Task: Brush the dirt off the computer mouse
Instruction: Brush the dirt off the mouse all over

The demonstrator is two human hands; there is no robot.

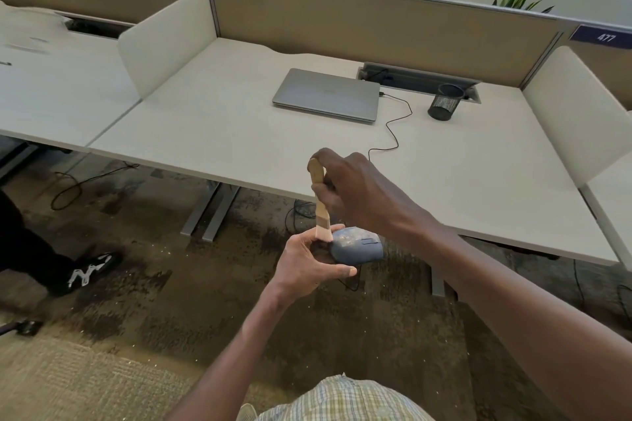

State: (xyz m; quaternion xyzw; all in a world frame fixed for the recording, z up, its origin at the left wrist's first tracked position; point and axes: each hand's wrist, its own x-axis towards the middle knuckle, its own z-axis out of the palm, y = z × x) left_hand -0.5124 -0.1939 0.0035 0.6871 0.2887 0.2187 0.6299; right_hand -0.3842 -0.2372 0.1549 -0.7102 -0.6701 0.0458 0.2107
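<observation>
**Inspector A:** We find the brushing step in hand. The computer mouse (357, 247) sits just below the centre of the frame, held in the air in front of the bench (239, 133) edge, above the carpet and not resting on anything. Pale specks show on its upper face, so we judge the dirt only partly cleared.

**Inspector B:** Agreed. The left hand (309, 267) grips the mouse from its left side and underneath, fingers curled round the near end, thumb along the lower edge. The right hand (355, 195) is closed round the wooden handle of the brush (319, 202), which stands nearly upright, bristles down and touching the mouse's left end.

**Inspector A:** And the arms?

**Inspector B:** The right forearm comes in from the lower right, wrist bent over the handle top. The left forearm rises from the bottom centre.

**Inspector A:** We judge the next move calls for a stroke across the speckled top toward the wheel, with the left hand keeping the mouse steady and perhaps tilting it so loosened dirt falls clear.
</observation>
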